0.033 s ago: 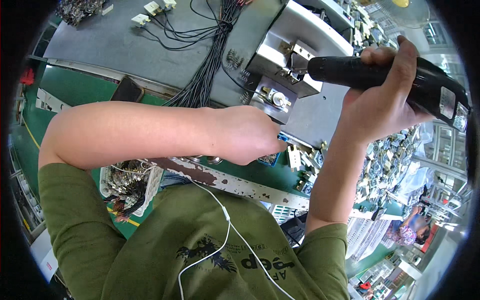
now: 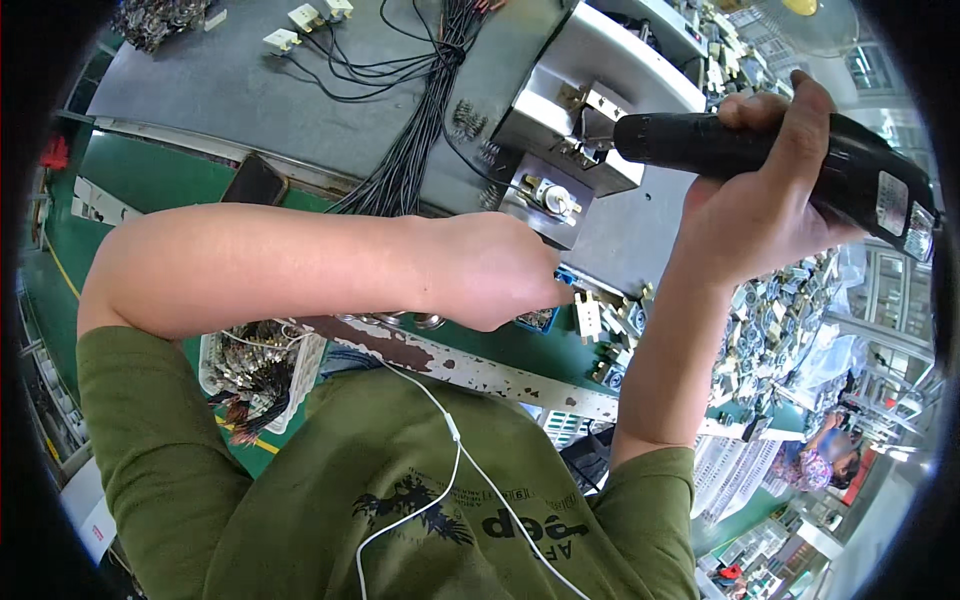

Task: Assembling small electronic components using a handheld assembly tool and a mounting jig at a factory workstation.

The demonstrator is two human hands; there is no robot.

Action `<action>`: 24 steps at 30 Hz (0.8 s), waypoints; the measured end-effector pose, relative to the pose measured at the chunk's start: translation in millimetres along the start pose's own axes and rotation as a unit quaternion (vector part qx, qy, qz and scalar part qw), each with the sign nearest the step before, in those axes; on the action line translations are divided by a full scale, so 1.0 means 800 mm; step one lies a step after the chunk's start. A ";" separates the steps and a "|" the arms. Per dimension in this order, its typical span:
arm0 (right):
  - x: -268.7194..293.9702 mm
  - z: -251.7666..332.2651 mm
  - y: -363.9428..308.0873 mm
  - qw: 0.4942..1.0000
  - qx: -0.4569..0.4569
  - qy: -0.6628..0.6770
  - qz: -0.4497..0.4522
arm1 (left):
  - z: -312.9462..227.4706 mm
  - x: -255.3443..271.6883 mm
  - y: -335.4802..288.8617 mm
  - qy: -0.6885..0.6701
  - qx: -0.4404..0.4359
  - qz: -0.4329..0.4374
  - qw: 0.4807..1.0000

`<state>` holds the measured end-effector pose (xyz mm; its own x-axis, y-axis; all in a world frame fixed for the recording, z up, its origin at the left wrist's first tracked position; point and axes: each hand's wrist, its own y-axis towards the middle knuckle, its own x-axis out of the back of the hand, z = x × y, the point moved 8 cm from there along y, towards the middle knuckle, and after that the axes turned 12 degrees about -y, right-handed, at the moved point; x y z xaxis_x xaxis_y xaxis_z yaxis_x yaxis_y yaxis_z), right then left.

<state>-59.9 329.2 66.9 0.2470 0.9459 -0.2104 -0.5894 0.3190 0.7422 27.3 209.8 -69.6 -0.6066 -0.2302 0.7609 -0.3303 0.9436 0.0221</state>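
Barely shifted since the earlier frame, the right hand point(image 2: 765, 215) encircles the black driver point(image 2: 690, 143) at the metal fixture point(image 2: 618, 179), where tilting might cause slippage; the grip of the left hand point(image 2: 495, 270) is indiscernible.

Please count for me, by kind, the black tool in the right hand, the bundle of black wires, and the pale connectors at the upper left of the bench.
Black tool: 1
Bundle of black wires: 1
Pale connectors: 3
Total: 5
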 end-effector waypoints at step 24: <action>-0.057 0.031 -0.022 0.974 -0.035 -0.220 0.033 | 0.027 0.116 -0.038 0.025 0.010 -0.248 0.968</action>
<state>-41.8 279.2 79.3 0.5039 0.8522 0.1408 -0.6625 0.2767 0.6960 -34.4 154.7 -14.0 -0.3343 -0.6412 0.6908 -0.5857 0.7155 0.3808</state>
